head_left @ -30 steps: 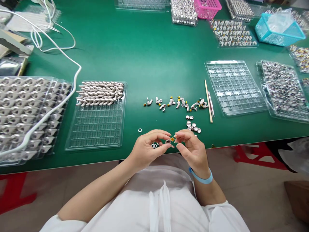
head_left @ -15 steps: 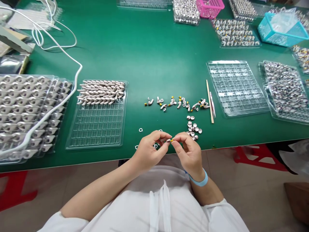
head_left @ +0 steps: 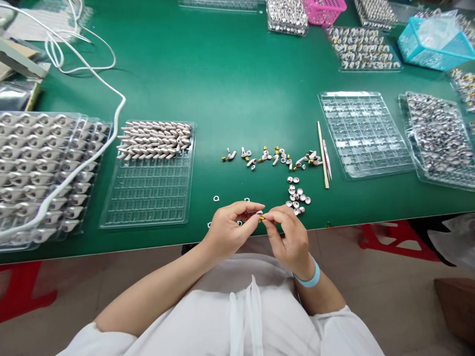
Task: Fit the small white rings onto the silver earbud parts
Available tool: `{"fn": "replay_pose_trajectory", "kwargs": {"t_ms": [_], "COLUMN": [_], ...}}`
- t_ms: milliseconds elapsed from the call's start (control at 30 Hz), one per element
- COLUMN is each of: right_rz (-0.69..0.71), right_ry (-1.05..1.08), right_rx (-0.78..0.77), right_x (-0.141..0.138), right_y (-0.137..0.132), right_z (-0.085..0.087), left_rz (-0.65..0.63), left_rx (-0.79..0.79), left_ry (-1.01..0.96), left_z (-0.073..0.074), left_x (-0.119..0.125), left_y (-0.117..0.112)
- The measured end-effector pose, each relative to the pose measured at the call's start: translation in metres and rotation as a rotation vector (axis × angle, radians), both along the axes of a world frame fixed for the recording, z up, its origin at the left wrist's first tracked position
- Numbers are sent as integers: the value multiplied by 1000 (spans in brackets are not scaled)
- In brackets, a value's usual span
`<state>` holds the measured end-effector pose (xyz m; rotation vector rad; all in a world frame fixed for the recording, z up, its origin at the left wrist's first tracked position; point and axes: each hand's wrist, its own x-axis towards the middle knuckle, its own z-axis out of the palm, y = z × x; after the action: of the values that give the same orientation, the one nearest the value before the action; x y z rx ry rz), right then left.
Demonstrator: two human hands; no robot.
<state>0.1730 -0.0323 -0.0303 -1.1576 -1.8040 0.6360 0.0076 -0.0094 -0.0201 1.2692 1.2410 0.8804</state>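
Note:
My left hand (head_left: 232,228) and my right hand (head_left: 287,236) meet over the near edge of the green table (head_left: 230,89). Their fingertips pinch one tiny part with a yellow tip (head_left: 261,216) between them. Just beyond the hands lies a cluster of small round silver caps (head_left: 297,195). Farther back runs a row of small white earbud-like parts with yellow bits (head_left: 272,157). A few little rings (head_left: 216,199) lie on the table left of the hands. My right wrist wears a blue band (head_left: 309,279).
A clear tray (head_left: 150,173) holding rows of white stems sits to the left, beside stacked full trays (head_left: 40,168) crossed by a white cable (head_left: 111,128). A wooden stick (head_left: 322,155) and tweezers lie beside a clear tray (head_left: 365,133). Filled trays, pink and blue baskets stand at the back right.
Both hands have drawn closer together, the fingertips now pressed onto the small part. The right hand has turned and shifted slightly left.

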Motion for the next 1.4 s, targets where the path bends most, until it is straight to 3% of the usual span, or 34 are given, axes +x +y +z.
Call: {"fn": "replay_pose_trajectory", "kwargs": {"t_ms": [367, 600, 800, 1167, 1400], "right_rz": [-3, 57, 114, 225, 231], "right_ry": [-152, -174, -219, -141, -103], "right_rx": [113, 77, -23, -389, -502], "right_x": [5, 6, 12, 25, 27], "right_y": [4, 7, 13, 26, 30], "right_z": [1, 5, 11, 23, 29], "left_rz": [-133, -132, -153, -334, -394], "left_rx": [-223, -42, 36, 105, 167], "left_ry": [-155, -26, 111, 132, 139], "left_z": [9, -1, -2, 4, 4], "left_x": [-10, -12, -12, -15, -15], "left_y": [6, 4, 4, 6, 5]}}
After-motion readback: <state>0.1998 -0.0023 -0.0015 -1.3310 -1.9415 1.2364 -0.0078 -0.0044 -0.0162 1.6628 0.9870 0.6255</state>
